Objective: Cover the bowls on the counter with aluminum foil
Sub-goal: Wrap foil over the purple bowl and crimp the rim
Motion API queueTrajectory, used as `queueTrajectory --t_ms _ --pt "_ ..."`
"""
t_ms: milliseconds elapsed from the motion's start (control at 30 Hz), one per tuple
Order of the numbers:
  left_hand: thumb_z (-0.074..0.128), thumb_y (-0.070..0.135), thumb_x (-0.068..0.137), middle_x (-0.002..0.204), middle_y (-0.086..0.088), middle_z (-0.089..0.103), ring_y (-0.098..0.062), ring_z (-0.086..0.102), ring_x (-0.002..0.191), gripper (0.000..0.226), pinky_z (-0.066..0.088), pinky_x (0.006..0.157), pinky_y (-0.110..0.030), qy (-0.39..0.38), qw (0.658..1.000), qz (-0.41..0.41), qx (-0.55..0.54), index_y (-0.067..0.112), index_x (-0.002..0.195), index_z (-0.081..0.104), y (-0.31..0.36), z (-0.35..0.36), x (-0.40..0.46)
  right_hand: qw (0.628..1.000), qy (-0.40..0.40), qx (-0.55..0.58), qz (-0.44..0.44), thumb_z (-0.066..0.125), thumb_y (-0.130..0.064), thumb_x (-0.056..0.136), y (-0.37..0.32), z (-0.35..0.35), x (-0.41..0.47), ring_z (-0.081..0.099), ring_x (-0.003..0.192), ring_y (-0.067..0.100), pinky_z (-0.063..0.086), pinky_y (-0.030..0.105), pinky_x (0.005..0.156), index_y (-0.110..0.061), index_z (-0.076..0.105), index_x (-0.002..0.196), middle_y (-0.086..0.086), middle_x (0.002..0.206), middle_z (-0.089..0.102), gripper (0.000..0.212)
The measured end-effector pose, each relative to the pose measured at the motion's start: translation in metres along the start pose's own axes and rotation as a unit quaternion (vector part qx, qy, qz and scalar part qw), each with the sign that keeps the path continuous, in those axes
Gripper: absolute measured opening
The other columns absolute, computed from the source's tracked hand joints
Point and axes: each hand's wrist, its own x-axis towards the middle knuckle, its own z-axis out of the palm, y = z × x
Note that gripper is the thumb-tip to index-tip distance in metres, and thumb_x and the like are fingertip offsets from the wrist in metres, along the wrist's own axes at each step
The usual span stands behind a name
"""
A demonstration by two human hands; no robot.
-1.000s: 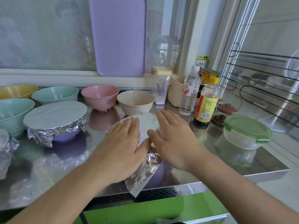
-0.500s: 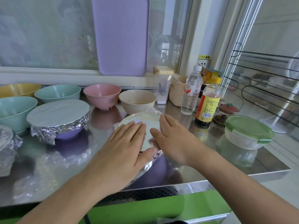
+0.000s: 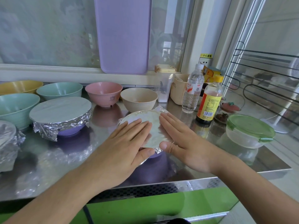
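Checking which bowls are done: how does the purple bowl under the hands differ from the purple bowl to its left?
The purple bowl under the hands has the left hand and right hand flat on its foil; the left purple bowl sits untouched. The left one's foil skirt hangs crumpled down its side; the near one's foil is tucked tighter. Both are purple and foil-topped.

Lilac tray [image 3: 123, 34] against window — water bottle [image 3: 192, 91], sauce bottle [image 3: 209, 102], green-lidded container [image 3: 249, 130] right

Front strip of worktop [image 3: 210, 165] bare on both sides of hands. Behind: beige bowl [image 3: 139, 99] & pink bowl [image 3: 103, 92] block. Left: foil-covered bowl [image 3: 59, 115]. Right: sauce bottle [image 3: 208, 102], green-lidded container [image 3: 249, 131].
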Motion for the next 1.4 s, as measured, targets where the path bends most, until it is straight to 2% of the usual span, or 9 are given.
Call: queueTrajectory --t_ms 100,300,467,633,967,1100,1200,1300,1400 --pt "0.004 0.070 0.103 0.174 0.013 0.002 0.001 -0.013 0.157 0.081 -0.008 0.126 -0.025 0.019 1.000 0.010 -0.008 0.023 0.168 0.008 0.003 0.000 0.002 0.998 0.033 -0.030 -0.038 0.022 -0.076 0.099 0.003 0.007 -0.001 -0.015 0.158 -0.002 0.003 0.032 0.133 -0.019 0.008 0.169 -0.011 0.176 -0.003 0.091" --pt "0.021 0.057 0.111 0.167 -0.001 0.035 -0.014 0.027 0.155 0.069 0.010 0.126 -0.027 0.064 0.997 0.023 0.030 0.013 0.162 0.035 0.009 0.005 0.004 0.989 0.082 -0.073 -0.095 0.031 -0.059 0.108 0.003 0.014 -0.004 0.002 0.162 0.006 0.010 0.029 0.132 -0.014 0.020 0.168 -0.003 0.176 0.016 0.076" --pt "0.024 0.057 0.110 0.167 -0.001 0.036 -0.012 0.025 0.155 0.068 0.008 0.125 -0.025 0.056 0.997 0.025 0.041 0.014 0.162 0.035 0.000 0.005 0.004 0.990 0.059 0.122 -0.051 0.045 -0.042 0.107 0.006 0.005 -0.009 0.010 0.157 -0.008 0.012 0.027 0.131 -0.029 0.030 0.165 -0.019 0.171 0.025 0.061" --pt "0.023 0.057 0.110 0.168 0.002 0.033 -0.010 0.022 0.157 0.069 0.009 0.125 -0.027 0.049 0.997 0.030 0.047 0.015 0.163 0.033 -0.006 0.005 0.006 0.989 0.085 0.093 -0.075 0.045 -0.034 0.109 0.010 0.010 -0.006 0.021 0.157 -0.003 0.020 0.030 0.130 -0.025 0.041 0.161 -0.015 0.167 0.037 0.053" --pt "0.025 0.051 0.111 0.166 -0.006 0.038 -0.018 0.030 0.155 0.066 0.012 0.126 -0.030 0.064 0.995 0.011 0.069 0.007 0.159 0.038 0.005 0.009 0.005 0.979 0.150 -0.074 -0.120 0.036 -0.042 0.113 0.010 0.024 -0.007 0.025 0.159 0.010 0.027 0.033 0.128 -0.017 0.035 0.164 -0.004 0.170 0.034 0.057" --pt "0.021 0.049 0.112 0.172 -0.001 0.024 -0.014 0.015 0.160 0.065 0.011 0.127 -0.031 0.067 0.997 0.017 0.041 0.011 0.165 0.027 -0.001 0.012 0.000 0.978 0.140 -0.102 -0.120 0.035 -0.042 0.113 0.010 0.022 -0.007 0.025 0.159 0.012 0.028 0.034 0.128 -0.016 0.035 0.164 -0.002 0.169 0.035 0.057" --pt "0.019 0.047 0.114 0.175 0.007 0.012 -0.011 0.004 0.161 0.062 0.012 0.127 -0.036 0.070 0.997 0.016 0.009 0.017 0.168 0.015 -0.005 0.015 -0.005 0.984 0.127 -0.049 -0.117 0.036 -0.041 0.114 0.006 0.019 -0.009 0.021 0.160 0.006 0.022 0.030 0.130 -0.020 0.035 0.164 -0.008 0.171 0.031 0.055" --pt "0.018 0.048 0.114 0.174 0.009 0.013 -0.010 0.002 0.161 0.061 0.010 0.128 -0.036 0.069 0.997 0.017 -0.010 0.019 0.168 0.015 -0.005 0.016 -0.005 0.991 0.092 0.087 -0.045 0.038 -0.046 0.113 0.000 0.009 -0.007 0.010 0.157 -0.007 0.015 0.025 0.130 -0.034 0.027 0.166 -0.026 0.172 0.017 0.055" --pt "0.018 0.050 0.113 0.174 0.010 0.014 -0.008 0.002 0.161 0.062 0.010 0.128 -0.035 0.059 0.998 0.016 -0.020 0.020 0.168 0.015 -0.007 0.014 -0.005 0.996 0.052 0.066 0.025 0.037 -0.052 0.110 -0.005 0.002 0.009 -0.006 0.155 -0.013 0.006 0.023 0.129 -0.041 0.014 0.167 -0.030 0.172 -0.001 0.062"
